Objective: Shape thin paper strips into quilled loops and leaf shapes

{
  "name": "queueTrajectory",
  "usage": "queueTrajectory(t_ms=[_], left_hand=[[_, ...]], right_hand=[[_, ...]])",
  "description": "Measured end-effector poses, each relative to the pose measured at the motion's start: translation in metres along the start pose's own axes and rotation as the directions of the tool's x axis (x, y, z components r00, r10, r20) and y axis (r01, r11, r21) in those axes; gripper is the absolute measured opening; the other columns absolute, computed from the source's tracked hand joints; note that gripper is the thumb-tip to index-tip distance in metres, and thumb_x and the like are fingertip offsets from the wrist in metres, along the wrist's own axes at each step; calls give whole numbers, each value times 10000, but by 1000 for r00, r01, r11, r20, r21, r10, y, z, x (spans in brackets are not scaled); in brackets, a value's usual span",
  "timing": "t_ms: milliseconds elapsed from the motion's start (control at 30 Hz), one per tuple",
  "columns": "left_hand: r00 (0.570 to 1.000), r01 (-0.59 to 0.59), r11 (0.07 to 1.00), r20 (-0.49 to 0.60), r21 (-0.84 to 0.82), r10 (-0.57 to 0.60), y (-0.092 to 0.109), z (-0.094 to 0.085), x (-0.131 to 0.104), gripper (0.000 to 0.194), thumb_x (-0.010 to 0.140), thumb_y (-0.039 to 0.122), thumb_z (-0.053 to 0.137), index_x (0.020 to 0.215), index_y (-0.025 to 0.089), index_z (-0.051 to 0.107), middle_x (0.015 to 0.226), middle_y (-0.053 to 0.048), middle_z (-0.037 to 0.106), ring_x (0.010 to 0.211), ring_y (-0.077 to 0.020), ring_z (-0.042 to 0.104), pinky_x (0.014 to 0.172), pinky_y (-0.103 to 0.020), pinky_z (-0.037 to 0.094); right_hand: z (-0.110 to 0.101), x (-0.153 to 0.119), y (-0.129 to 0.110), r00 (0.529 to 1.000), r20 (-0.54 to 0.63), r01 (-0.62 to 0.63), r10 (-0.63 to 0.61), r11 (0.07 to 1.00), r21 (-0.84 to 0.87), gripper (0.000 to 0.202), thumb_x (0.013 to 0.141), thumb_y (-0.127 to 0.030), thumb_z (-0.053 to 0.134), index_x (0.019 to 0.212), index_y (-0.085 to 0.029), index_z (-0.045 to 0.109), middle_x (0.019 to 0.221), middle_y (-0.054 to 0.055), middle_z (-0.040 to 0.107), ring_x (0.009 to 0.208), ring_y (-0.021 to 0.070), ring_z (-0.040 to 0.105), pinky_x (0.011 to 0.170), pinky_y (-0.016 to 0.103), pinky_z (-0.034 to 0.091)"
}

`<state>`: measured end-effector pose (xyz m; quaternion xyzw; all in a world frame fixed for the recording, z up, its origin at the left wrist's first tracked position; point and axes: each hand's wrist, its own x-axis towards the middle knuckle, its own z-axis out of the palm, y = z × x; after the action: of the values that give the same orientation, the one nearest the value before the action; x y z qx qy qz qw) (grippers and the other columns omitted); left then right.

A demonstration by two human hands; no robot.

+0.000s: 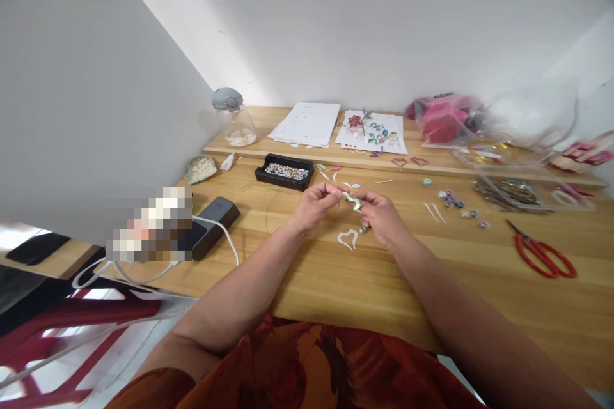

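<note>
Between my two hands is a thin, wavy pale green strip (354, 202), perhaps thread-wrapped card; its exact kind is too small to tell. My left hand (316, 206) pinches its left end with thumb and fingertips. On its other end, the fingers of my right hand (380, 212) are closed. A white heart-shaped cutout (348, 240) lies on the table just below the hands. Near my right fingers is a small greenish round thing (363, 229), partly hidden. Beyond the hands lie several small white and coloured leaf-shaped pieces (354, 186).
Left of the hands are a black tray of beads (284, 172), a power bank (213, 223) with white cables, and a clear jug (236, 121). Papers (307, 123) lie on the raised shelf. To the right are red-handled scissors (542, 254), small spools (451, 199) and a clear box (527, 190).
</note>
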<state>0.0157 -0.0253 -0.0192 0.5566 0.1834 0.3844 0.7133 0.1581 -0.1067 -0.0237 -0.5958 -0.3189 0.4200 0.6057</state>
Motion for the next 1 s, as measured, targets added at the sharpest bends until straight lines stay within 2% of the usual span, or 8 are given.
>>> queueTrajectory(t_ms=[167, 300, 433, 667, 800, 900, 1000], left_hand=[[994, -30, 999, -107, -29, 27, -4, -1, 3, 316, 684, 400, 803, 701, 158, 601, 729, -1, 631, 740, -117, 564, 779, -278, 412], [979, -70, 997, -192, -26, 64, -3, 0, 3, 304, 694, 403, 791, 704, 159, 609, 716, 5, 620, 729, -113, 548, 761, -269, 401], [975, -90, 995, -206, -30, 82, -2, -1, 4, 288, 693, 388, 783, 701, 158, 611, 735, 1, 632, 718, -103, 536, 758, -263, 395], [959, -110, 994, -266, -18, 101, 0, -6, 7, 255, 703, 354, 765, 691, 164, 596, 686, 13, 606, 712, -104, 542, 750, -260, 397], [952, -148, 989, -268, 7, 145, 3, -7, 8, 250, 704, 337, 764, 704, 165, 583, 788, -13, 657, 768, -117, 575, 787, -272, 413], [942, -161, 986, -290, 46, 167, 4, -7, 8, 233, 718, 321, 748, 697, 167, 575, 780, -16, 653, 768, -120, 580, 786, -274, 417], [938, -150, 987, -307, 65, 163, 4, -7, 9, 216, 721, 302, 738, 695, 166, 573, 767, -17, 653, 750, -119, 576, 762, -270, 416]], right_hand=[[5, -5, 3, 996, 78, -39, 39, 999, 0, 350, 583, -439, 833, 694, -189, 615, 521, -67, 500, 385, 51, 371, 380, 206, 277], [8, -7, 4, 993, 113, -40, 37, 999, 22, 330, 627, -435, 817, 717, -188, 618, 567, -53, 528, 422, 59, 413, 407, 210, 314], [7, -8, 3, 986, 167, -15, 17, 1000, -8, 303, 673, -432, 798, 745, -179, 648, 589, -44, 522, 450, 53, 398, 423, 207, 301], [-4, -1, -1, 994, 107, -29, 30, 999, -12, 333, 625, -436, 825, 765, -176, 672, 600, -38, 530, 442, 45, 366, 404, 204, 227], [-9, 2, -4, 992, 124, 19, -19, 1000, -1, 320, 674, -423, 792, 884, -193, 714, 648, -32, 549, 471, 53, 400, 423, 210, 261], [-9, 1, -6, 989, 133, 64, -64, 998, 1, 327, 709, -442, 759, 926, -200, 715, 739, -9, 587, 519, 68, 439, 455, 224, 314], [-7, 0, -5, 976, 138, 175, -165, 983, -62, 330, 696, -421, 777, 943, -219, 692, 875, 12, 641, 574, 84, 471, 507, 245, 362]])
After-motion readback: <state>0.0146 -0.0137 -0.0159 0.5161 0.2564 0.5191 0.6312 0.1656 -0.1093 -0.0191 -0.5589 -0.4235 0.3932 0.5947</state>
